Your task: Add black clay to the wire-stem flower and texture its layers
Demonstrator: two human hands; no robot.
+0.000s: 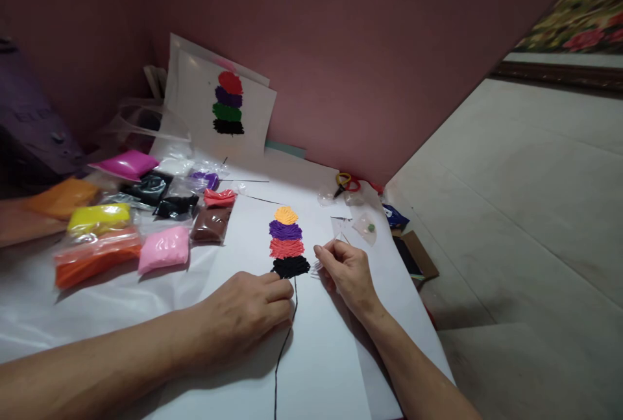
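My left hand point(243, 313) lies low on the white sheet point(335, 368), fingers curled and pressed together, the tips pinching the top of a thin black line point(285, 348) that runs from the near edge of the sheet up to the hand. Just to the right, my right hand point(345, 271) rests on its side, thumb and forefinger closed on something thin and pale near the sheet; what it is I cannot make out. Between and just beyond both hands sits the stack of clay patches point(287, 243) pressed onto the sheet: black nearest, touching my left fingertips, then red, purple and orange farthest. To the left, well apart from my hands, lie the bags of clay point(146, 215), with orange, yellow and pink ones nearer and brown, black, magenta and purple ones farther. To the far right of the sheet a small clear bag with a green bit point(366, 228) lies, and beyond it scissors point(346, 182) with red and yellow handles. Farthest, leaning against the pink wall point(389, 50), is another sheet with a clay stack point(228, 103) in red, purple, green and black.
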